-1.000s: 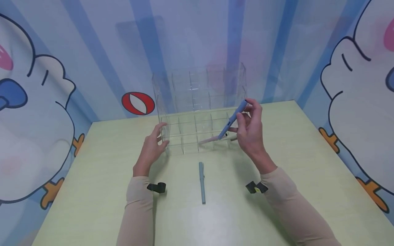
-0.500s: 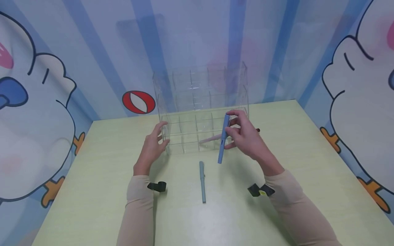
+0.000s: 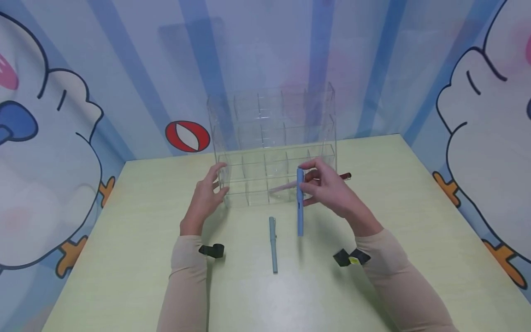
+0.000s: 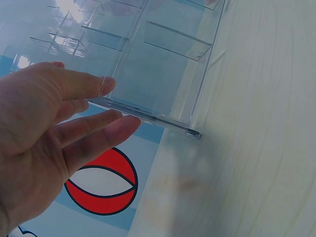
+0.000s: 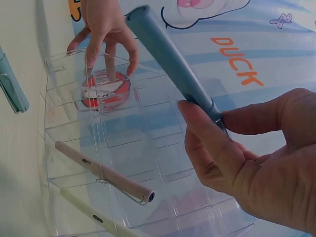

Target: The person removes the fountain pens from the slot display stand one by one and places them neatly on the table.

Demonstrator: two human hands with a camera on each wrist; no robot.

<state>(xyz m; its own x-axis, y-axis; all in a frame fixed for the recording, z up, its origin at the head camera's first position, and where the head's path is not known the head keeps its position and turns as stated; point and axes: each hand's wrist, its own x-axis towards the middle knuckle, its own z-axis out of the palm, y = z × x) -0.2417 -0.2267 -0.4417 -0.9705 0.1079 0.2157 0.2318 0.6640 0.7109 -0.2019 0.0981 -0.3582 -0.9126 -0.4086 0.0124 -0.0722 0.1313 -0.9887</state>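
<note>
A blue pen [image 3: 300, 216] points down, pinched near its upper end by my right hand [image 3: 327, 186]. It hangs over the table just in front of a clear compartmented organizer [image 3: 254, 192]. My left hand [image 3: 203, 198] grips that organizer's left side wall, the thumb and fingers [image 4: 91, 143] on either side of the wall's edge. Inside a front compartment a pink pen [image 5: 106, 173] leans at a slant. Beside it lies a pale green pen [image 5: 94, 213], mostly hidden in the head view. A grey-green pen [image 3: 273, 244] lies on the table between my forearms.
The organizer stands at the back of the pale table [image 3: 137, 240], close to a striped backdrop [image 3: 265, 46]. Beyond my right hand, a dark red tip [image 3: 346, 176] sticks out at the organizer's right. Small black cameras [image 3: 212, 251] sit on both wrists.
My right hand has brought the blue pen forward and left, out from over the organizer, and turned it from a slant to nearly straight. The left hand stays on the organizer.
</note>
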